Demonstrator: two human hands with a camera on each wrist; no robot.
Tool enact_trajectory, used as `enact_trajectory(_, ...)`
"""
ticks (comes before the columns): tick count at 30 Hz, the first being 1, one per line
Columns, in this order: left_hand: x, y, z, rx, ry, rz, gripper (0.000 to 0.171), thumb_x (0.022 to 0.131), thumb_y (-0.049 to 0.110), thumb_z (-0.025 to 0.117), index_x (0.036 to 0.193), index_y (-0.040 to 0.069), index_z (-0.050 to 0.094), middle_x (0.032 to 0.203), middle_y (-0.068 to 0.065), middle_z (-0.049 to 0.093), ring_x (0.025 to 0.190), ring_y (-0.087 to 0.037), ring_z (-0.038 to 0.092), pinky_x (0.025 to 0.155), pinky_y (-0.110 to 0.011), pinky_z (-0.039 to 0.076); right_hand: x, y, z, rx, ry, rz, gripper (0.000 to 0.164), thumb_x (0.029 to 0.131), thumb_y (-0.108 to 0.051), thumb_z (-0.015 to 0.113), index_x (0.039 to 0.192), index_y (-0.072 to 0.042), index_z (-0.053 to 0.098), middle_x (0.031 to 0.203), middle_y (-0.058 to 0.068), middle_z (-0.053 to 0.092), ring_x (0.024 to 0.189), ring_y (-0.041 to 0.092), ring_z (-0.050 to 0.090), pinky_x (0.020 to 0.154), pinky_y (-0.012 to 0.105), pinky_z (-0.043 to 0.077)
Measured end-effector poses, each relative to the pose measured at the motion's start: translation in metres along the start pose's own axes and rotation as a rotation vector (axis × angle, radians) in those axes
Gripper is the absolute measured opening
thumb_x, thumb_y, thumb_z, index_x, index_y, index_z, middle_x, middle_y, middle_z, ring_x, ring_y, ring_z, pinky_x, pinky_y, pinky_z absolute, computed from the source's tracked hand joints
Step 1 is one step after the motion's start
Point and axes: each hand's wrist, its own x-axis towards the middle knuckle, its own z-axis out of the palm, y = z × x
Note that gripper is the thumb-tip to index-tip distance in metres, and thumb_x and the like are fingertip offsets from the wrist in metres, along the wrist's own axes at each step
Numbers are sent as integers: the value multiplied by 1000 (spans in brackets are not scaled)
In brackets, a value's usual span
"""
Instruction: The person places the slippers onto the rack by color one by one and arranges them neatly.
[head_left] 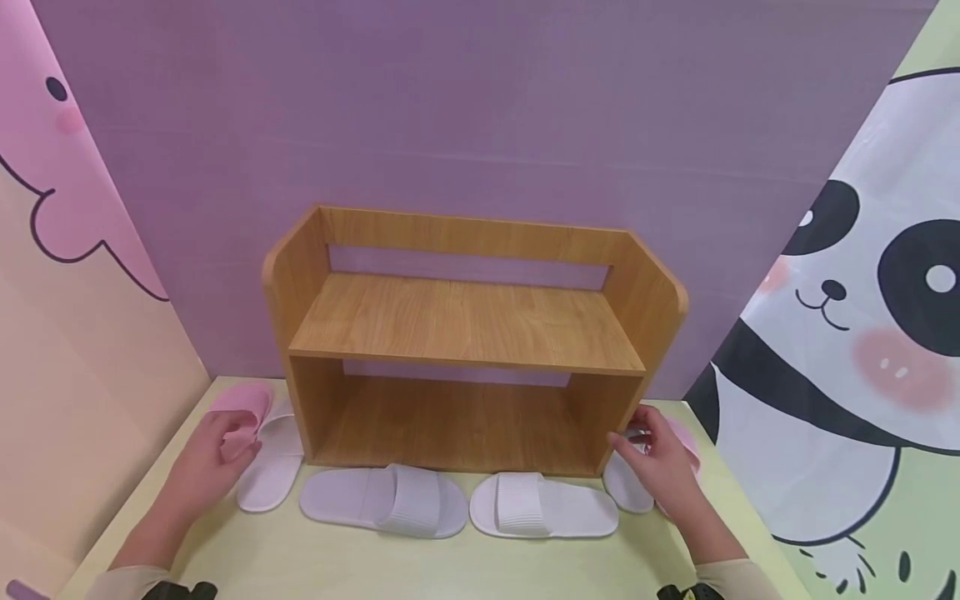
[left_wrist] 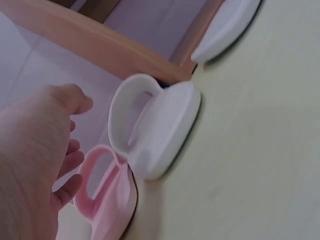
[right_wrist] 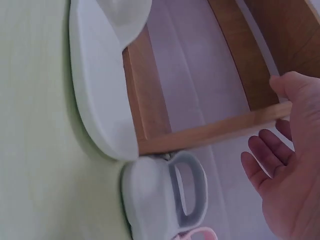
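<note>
A two-tier wooden shelf [head_left: 465, 321] stands on the table. My left hand [head_left: 206, 471] hovers left of it, above a pink slipper [head_left: 251, 397] and a white slipper [head_left: 268, 482]; in the left wrist view its fingers are relaxed around empty space. At the shelf's right side panel [head_left: 648, 329] is my right hand [head_left: 663, 467], the thumb at the front edge. The right wrist view shows the panel edge passing between thumb and loosely bent fingers [right_wrist: 267, 155], which stay on the outer side. Beneath that hand lie another white slipper [head_left: 624, 487] and a pink one [head_left: 684, 433], partly hidden.
Two white slippers lie sideways before the shelf, a left one [head_left: 341, 497] and a right one [head_left: 577, 510], on the pale yellow table [head_left: 420, 571]. A purple wall [head_left: 480, 108] rises close behind. Side panels carry a pink cartoon and a panda [head_left: 832, 383].
</note>
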Motion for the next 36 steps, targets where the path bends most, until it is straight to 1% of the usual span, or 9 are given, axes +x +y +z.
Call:
enact_trajectory(6,-6,-6,-8,57,-10,-33,43,93,6,82,134,7,69,135,-31,58,126,-54,56,99,-72,45,-1,0,19,104,147,-1,43,99,-4,81,136,3,59,122,22,68,103,7,63,88,11,51)
enact_trajectory(9,-10,-9,-12,83,-14,-45,46,92,7,82,136,11,70,135,-31,58,127,-54,53,99,-72,43,-2,1,27,107,204,38,41,99,-3,80,134,2,59,118,21,68,101,5,61,87,11,51)
enact_trajectory(11,-13,-12,-16,104,-10,-52,48,91,8,82,137,13,70,133,-31,58,125,-53,53,98,-69,41,-1,2,33,97,218,50,41,100,-4,80,135,1,59,119,19,68,102,5,61,89,11,51)
enact_trajectory(16,-20,-14,-22,127,-21,-73,51,89,10,82,138,12,68,131,-34,57,122,-53,50,93,-64,38,3,3,41,63,245,51,38,102,-5,76,136,-2,58,122,13,69,106,9,61,94,15,54)
enact_trajectory(20,-20,-12,-20,146,-49,-80,53,90,12,83,140,10,65,131,-38,56,121,-58,50,92,-70,40,4,5,41,80,289,30,34,101,0,73,132,-1,59,117,12,68,103,10,61,92,18,54)
enact_trajectory(26,-22,-16,-19,204,-75,-111,59,90,19,83,139,-4,60,135,-42,51,122,-65,48,92,-81,41,5,6,43,115,300,3,31,100,4,71,129,1,58,112,14,68,100,10,62,89,13,51)
enact_trajectory(30,-22,-19,-20,230,-154,-139,60,95,25,81,138,-12,61,141,-45,47,126,-68,45,96,-84,41,4,7,43,111,294,26,33,101,2,71,131,0,58,116,14,69,102,9,62,90,11,50)
enact_trajectory(33,-23,-21,-21,252,-236,-157,60,99,29,77,141,-12,61,145,-45,43,129,-69,42,99,-86,40,3,6,43,109,290,39,34,102,2,71,133,-1,57,118,15,68,103,9,62,91,11,50)
enact_trajectory(36,-24,-22,-23,268,-268,-155,60,101,30,76,143,-10,61,146,-44,44,130,-67,42,102,-84,41,3,6,43,103,282,50,36,102,1,71,135,-1,57,120,15,68,104,10,62,91,11,50)
